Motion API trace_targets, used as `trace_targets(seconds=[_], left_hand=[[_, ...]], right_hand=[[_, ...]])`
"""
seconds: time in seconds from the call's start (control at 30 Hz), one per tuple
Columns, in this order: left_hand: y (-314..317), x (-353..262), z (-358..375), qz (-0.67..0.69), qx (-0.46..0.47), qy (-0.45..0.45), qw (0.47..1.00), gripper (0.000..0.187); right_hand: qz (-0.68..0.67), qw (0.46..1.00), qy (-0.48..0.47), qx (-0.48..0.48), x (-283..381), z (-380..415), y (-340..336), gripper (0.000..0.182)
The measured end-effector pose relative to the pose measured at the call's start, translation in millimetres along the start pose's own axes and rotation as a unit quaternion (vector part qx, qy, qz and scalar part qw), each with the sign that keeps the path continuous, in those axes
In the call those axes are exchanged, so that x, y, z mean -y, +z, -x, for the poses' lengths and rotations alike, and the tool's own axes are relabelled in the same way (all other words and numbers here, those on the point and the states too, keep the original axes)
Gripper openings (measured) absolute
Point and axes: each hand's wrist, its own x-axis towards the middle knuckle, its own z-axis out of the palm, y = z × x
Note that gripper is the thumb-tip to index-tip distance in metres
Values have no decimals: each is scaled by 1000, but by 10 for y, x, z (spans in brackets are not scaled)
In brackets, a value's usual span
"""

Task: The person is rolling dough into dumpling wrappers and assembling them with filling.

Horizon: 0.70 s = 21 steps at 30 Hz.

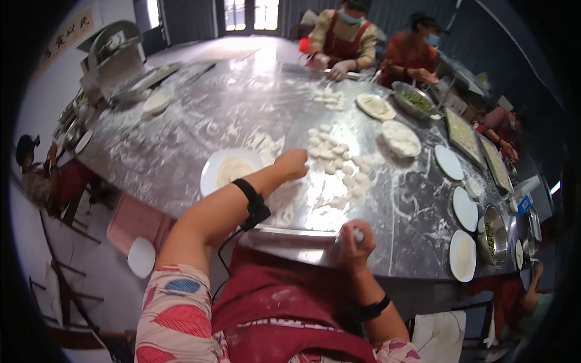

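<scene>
— Where do the hands stand?
— Left hand, fingers curled together, rests beside dough pieces on the floured table; right hand grips a small rolling pin at the edge.
— Advice?
— Probably keep flour underneath.

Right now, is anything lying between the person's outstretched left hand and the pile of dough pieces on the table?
Nothing visible does: the left hand sits at the edge of the dough pieces, with only floured table around it.
</scene>
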Motion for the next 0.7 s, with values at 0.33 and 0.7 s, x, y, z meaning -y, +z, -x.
trace_targets(seconds=[0.33, 0.7], left_hand=[[232, -27, -861, -16, -16, -107, 994, 39], [298, 20, -751, 96, -68, -125, 985, 39]], right_hand=[[-147, 987, 66, 13, -45, -9, -34, 10], [-148, 986, 76, 2, -68, 8, -15, 10]])
